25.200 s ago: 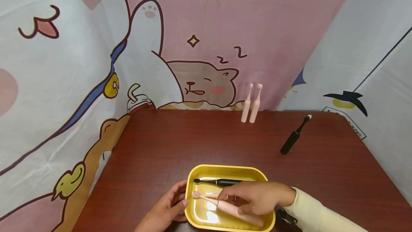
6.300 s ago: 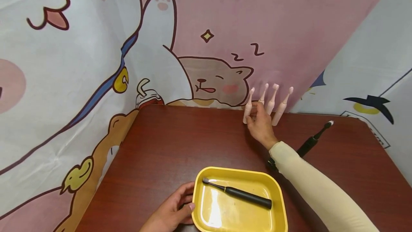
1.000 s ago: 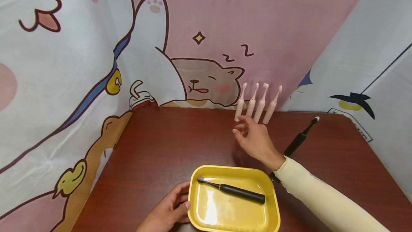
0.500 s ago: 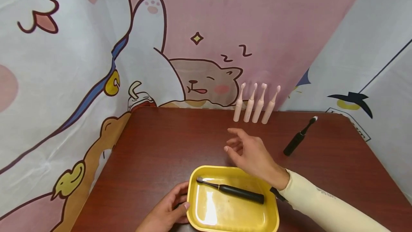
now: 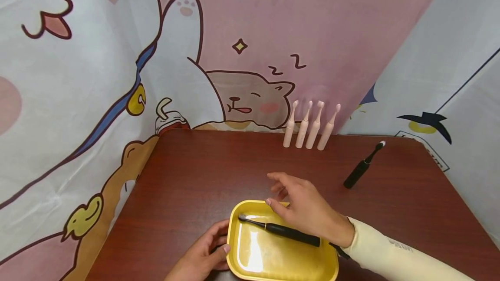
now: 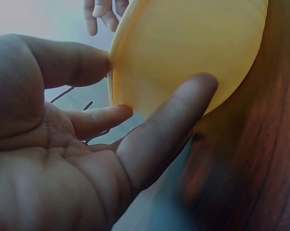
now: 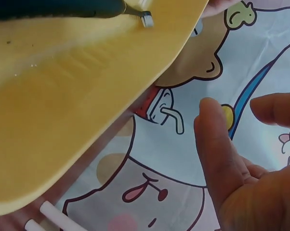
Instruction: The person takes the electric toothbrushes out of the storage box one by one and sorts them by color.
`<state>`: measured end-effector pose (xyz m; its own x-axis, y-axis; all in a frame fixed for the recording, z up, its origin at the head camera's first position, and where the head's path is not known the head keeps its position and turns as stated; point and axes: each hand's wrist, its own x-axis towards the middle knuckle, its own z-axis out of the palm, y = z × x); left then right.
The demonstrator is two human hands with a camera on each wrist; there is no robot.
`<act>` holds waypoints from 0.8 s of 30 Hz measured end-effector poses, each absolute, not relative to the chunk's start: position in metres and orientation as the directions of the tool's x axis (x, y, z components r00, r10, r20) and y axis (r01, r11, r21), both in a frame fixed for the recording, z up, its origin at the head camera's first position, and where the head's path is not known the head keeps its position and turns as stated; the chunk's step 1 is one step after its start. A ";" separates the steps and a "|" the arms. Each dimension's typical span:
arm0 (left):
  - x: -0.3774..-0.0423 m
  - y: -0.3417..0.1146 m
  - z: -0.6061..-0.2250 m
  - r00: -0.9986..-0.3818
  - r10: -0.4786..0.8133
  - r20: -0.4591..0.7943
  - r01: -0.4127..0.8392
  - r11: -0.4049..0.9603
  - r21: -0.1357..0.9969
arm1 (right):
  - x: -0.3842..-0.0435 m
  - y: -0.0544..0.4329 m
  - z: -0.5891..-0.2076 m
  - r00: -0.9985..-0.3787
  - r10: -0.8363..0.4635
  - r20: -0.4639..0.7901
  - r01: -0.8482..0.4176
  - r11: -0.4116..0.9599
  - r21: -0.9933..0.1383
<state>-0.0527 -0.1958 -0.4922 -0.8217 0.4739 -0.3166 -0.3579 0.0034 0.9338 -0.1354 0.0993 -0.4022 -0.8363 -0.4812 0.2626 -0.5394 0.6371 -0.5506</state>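
Note:
My left hand (image 5: 203, 253) holds the left side of a yellow tray (image 5: 283, 268); in the left wrist view its fingers press the tray's outer wall (image 6: 183, 43). Inside the tray lies one black electric toothbrush (image 5: 291, 232), its bristle end toward the far left corner. My right hand (image 5: 306, 205) hovers over the tray's far right part, fingers loosely bent and holding nothing. In the right wrist view, that hand (image 7: 251, 178) has a gap between thumb and fingers. Several pink electric toothbrushes (image 5: 302, 133) stand upright in a row at the table's back edge.
Another black electric toothbrush (image 5: 357, 173) stands upright on the right of the brown table (image 5: 195, 177). A cartoon-printed cloth (image 5: 332, 34) hangs behind and at the sides. A dark strap (image 5: 339, 250) shows by my right wrist.
Pink toothbrushes that lay in the tray earlier now stand in the back row. My right hand has let go of the leftmost one and drawn back over the tray; my left hand stays.

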 end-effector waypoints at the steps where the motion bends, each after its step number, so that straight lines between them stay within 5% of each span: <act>1: -0.053 -0.196 -0.492 -0.822 0.473 -0.316 -0.357 0.004 0.934 | -0.134 0.099 -0.402 -0.837 -0.484 0.256 -0.539 0.646 -0.541; 24: -0.051 -0.195 -0.493 -0.837 0.470 -0.280 -0.324 -0.014 0.946 | -0.120 0.100 -0.412 -0.812 -0.573 0.113 -0.538 0.658 -0.526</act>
